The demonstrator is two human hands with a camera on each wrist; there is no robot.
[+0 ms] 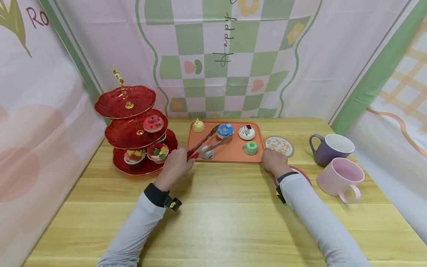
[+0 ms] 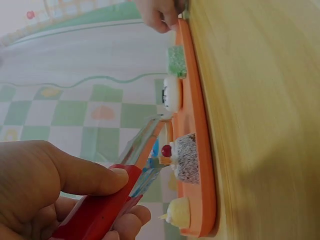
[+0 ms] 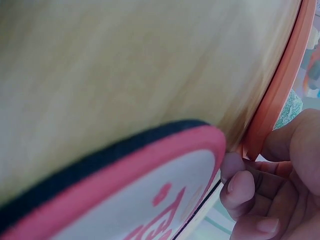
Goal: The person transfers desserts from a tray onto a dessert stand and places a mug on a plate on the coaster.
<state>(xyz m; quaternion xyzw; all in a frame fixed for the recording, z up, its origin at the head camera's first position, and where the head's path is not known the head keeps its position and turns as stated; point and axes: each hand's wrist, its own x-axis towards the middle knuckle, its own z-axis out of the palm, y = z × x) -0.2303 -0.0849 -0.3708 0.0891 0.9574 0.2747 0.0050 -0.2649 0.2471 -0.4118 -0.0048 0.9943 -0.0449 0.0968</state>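
My left hand [image 1: 176, 165] grips red-handled tongs [image 2: 102, 205]. In the head view the metal arms of the tongs lie on either side of a blue-iced doughnut [image 1: 225, 129] on the orange tray [image 1: 227, 157]; whether they touch it I cannot tell. Around it on the tray are a yellow cake [image 1: 198, 126], a white doughnut with dark drizzle [image 1: 246, 132], a green ring-shaped cake [image 1: 250, 148] and a speckled cake topped with a cherry [image 2: 186, 160]. The tray's near right corner is pinched by my right hand [image 1: 275, 162], thumb and fingers at its rim.
A three-tier red stand [image 1: 125, 135] holding several cakes is at the left. Right of the tray lie a round coaster [image 1: 280, 145] and a red-rimmed coaster [image 3: 150, 200], partly under my right wrist. Farther right stand a purple mug [image 1: 328, 150] and a pink mug [image 1: 335, 180].
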